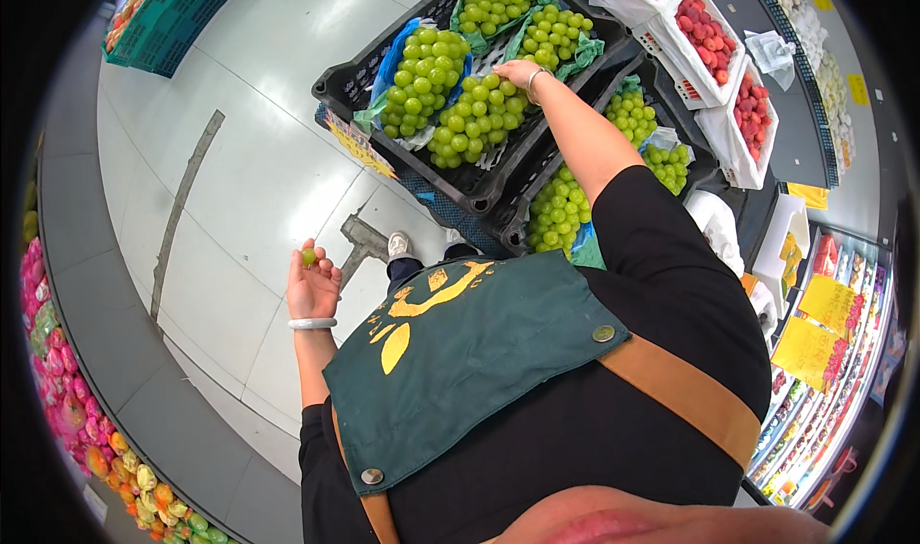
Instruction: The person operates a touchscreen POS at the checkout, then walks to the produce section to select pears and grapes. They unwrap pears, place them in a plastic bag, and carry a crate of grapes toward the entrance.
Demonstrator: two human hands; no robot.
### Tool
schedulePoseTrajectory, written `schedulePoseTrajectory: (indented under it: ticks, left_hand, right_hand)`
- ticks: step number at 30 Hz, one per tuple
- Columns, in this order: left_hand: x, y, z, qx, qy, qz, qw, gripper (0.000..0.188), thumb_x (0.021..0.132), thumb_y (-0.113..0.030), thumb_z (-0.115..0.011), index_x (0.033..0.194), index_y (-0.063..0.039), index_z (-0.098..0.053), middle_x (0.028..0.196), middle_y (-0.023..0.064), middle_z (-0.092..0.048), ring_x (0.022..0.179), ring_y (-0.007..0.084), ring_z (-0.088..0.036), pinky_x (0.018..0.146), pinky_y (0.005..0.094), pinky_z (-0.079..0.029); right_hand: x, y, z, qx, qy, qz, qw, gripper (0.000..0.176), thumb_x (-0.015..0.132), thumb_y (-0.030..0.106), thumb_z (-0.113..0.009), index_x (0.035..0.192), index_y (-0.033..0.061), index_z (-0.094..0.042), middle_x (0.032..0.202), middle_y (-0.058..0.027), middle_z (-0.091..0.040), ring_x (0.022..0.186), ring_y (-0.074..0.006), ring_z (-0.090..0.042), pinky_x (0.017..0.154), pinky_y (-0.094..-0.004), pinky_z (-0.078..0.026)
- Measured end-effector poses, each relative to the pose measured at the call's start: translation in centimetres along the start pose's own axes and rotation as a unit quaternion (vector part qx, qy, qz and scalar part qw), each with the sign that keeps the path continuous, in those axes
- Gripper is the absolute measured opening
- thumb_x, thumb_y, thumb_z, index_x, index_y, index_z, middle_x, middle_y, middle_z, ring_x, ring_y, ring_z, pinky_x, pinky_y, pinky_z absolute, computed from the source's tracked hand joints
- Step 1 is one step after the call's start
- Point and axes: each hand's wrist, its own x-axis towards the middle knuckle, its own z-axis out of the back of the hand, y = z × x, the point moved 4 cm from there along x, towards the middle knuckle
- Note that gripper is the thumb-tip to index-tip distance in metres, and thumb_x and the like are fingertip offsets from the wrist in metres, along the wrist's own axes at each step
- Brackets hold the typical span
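Observation:
My left hand (pixel 314 281) is held out over the floor at the left, its fingers curled around a single green grape (pixel 308 256). My right hand (pixel 516 74) reaches into a black plastic crate (pixel 480 202) and grips the top end of a bunch of green grapes (pixel 478 121); the stem is hidden by the fingers. Beside that bunch, another grape bunch (pixel 425 77) lies in blue wrapping. Two more, a rear bunch (pixel 497 1) and a right-hand bunch (pixel 553 35), rest on green paper at the crate's far side.
A second black crate with grapes (pixel 558 210) sits close under my right arm. White boxes of red fruit (pixel 706 37) stand farther right. A price sign (pixel 359 143) hangs on the crate's left edge. Wrapped fruit (pixel 68 379) lines the left counter; green crates (pixel 169 23) stand back left.

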Motion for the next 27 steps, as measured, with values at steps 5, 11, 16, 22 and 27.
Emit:
schedulePoseTrajectory:
  ticks: [5, 11, 16, 22, 27]
  left_hand:
    - [0.2, -0.2, -1.2, 0.021, 0.038, 0.018, 0.999, 0.033, 0.096, -0.022, -0.047, 0.126, -0.010, -0.046, 0.118, 0.0047, -0.057, 0.084, 0.0105, -0.058, 0.072, 0.0271, -0.050]
    - [0.8, -0.3, -4.3, 0.030, 0.056, 0.034, 0.997, 0.040, 0.091, -0.008, -0.053, 0.130, -0.010, -0.044, 0.125, 0.0077, -0.053, 0.094, 0.0127, -0.057, 0.077, 0.0280, -0.051]
    - [1.9, 0.8, -8.8, 0.056, 0.111, 0.047, 0.991, 0.041, 0.090, -0.004, -0.053, 0.129, -0.010, -0.046, 0.125, 0.0089, -0.053, 0.100, 0.0150, -0.057, 0.080, 0.0300, -0.052]
    - [1.6, 3.9, -15.2, 0.021, 0.290, 0.174, 0.941, 0.035, 0.092, -0.007, -0.051, 0.126, -0.010, -0.048, 0.129, 0.0106, -0.052, 0.095, 0.0153, -0.062, 0.080, 0.0330, -0.053]
    - [0.5, 6.0, -17.7, 0.072, 0.332, 0.222, 0.914, 0.026, 0.092, -0.012, -0.053, 0.117, -0.011, -0.051, 0.120, 0.0072, -0.057, 0.088, 0.0134, -0.061, 0.075, 0.0310, -0.052]
  right_hand:
    - [0.2, 0.2, 0.4, -0.045, -0.037, 0.015, 0.998, 0.039, 0.088, 0.039, -0.055, 0.107, 0.0058, -0.065, 0.110, -0.0094, -0.064, 0.101, -0.0219, -0.057, 0.084, -0.0371, -0.046]
    - [-3.9, 1.5, 3.9, -0.060, -0.114, 0.105, 0.986, 0.039, 0.089, 0.034, -0.056, 0.116, 0.0061, -0.060, 0.115, -0.0091, -0.061, 0.102, -0.0216, -0.058, 0.087, -0.0356, -0.045]
    - [-12.2, 2.5, 5.9, 0.062, -0.096, 0.157, 0.981, 0.037, 0.092, 0.032, -0.052, 0.118, 0.0067, -0.057, 0.111, -0.0035, -0.062, 0.100, -0.0133, -0.056, 0.084, -0.0297, -0.044]
    - [-22.2, 2.5, 2.6, 0.102, -0.021, 0.174, 0.979, 0.034, 0.094, 0.032, -0.050, 0.119, 0.0106, -0.057, 0.107, 0.0014, -0.064, 0.098, -0.0084, -0.056, 0.081, -0.0234, -0.041]
    - [-28.0, 3.1, -3.5, 0.165, 0.064, 0.270, 0.946, 0.037, 0.087, 0.024, -0.062, 0.117, 0.0031, -0.058, 0.105, -0.0068, -0.065, 0.097, -0.0131, -0.060, 0.089, -0.0292, -0.046]
